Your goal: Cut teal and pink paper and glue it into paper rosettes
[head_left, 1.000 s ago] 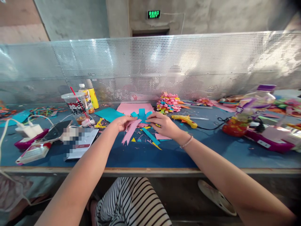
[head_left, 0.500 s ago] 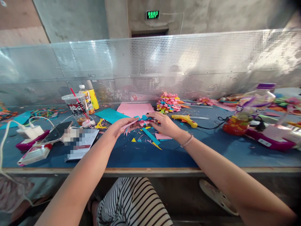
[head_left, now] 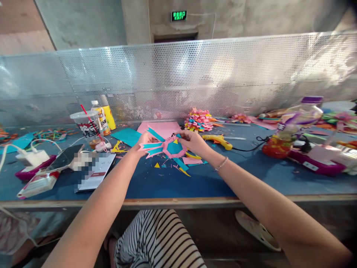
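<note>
Between my hands is a pink and blue paper rosette (head_left: pixel 165 150), a ring with a blue middle, a small yellow triangle at its upper edge and forked ribbon-like tails on the left. My left hand (head_left: pixel 146 141) is closed on the tails, its fingers partly behind them. At the ring's upper right edge, my right hand (head_left: pixel 191 142) pinches the paper between thumb and fingers. Under and around the rosette lie paper scraps, among them a blue strip (head_left: pixel 180 163) and a yellow triangle (head_left: pixel 157 165). Behind are a pink sheet (head_left: pixel 160 127) and a blue sheet (head_left: pixel 126 137).
A yellow hot glue gun (head_left: pixel 219 140) lies right of my hands, before a pile of paper flowers (head_left: pixel 198 120). Left stand a plastic cup (head_left: pixel 88 128) and a phone (head_left: pixel 67 156). A purple-capped bottle (head_left: pixel 295 130) stands right. A perforated metal screen (head_left: pixel 167 82) borders the table's back.
The paper rosette has been turned so that its ring and tails face me; before, it was seen nearly edge-on. My hands stay on it. The view has shifted slightly.
</note>
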Motion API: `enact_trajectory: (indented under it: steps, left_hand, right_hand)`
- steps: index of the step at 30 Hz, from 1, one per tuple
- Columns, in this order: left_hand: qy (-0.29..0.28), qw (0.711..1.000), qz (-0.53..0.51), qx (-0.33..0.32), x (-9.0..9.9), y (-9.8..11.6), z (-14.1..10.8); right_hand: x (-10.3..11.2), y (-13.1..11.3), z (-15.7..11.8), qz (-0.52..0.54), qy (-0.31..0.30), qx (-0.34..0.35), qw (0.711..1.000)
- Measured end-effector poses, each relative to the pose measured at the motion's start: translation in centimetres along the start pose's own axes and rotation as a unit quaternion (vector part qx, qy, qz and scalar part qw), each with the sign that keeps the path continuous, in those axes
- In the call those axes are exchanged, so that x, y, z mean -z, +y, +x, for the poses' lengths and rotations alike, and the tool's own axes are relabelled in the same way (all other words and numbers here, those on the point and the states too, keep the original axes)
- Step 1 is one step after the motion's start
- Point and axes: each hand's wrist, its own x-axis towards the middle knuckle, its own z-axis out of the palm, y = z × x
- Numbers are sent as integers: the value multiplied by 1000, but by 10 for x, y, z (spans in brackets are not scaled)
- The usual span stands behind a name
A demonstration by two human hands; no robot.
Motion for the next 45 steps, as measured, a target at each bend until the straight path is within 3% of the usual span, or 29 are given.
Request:
enact_trajectory:
  steps: [5,10,14,18,22,30,40,45]
  left_hand:
    - [-10,996,-49,-79,-1,5,-10]
    - [-30,989,-6,-148,-14,-6,-6]
    - [15,962,155,-226,-21,-19,4]
    - [98,931,225,-270,-19,-24,11]
    - [136,916,246,-287,-15,-21,13]
    - [150,889,301,-310,-8,-14,7]
    - [112,894,310,-303,-18,-9,-5]
    - [161,877,339,-301,-16,-11,-3]
  right_hand:
    - [1,7,4,204,30,-98,974]
    - [0,10,6,284,111,-110,946]
    - [-5,9,4,310,91,-122,939]
    - [-9,4,2,327,47,-128,935]
    - [-8,3,1,348,29,-156,924]
    - [-6,6,2,329,-6,-170,929]
    - [-4,8,1,293,-36,-143,945]
    - [-3,3,0,294,-35,-146,944]
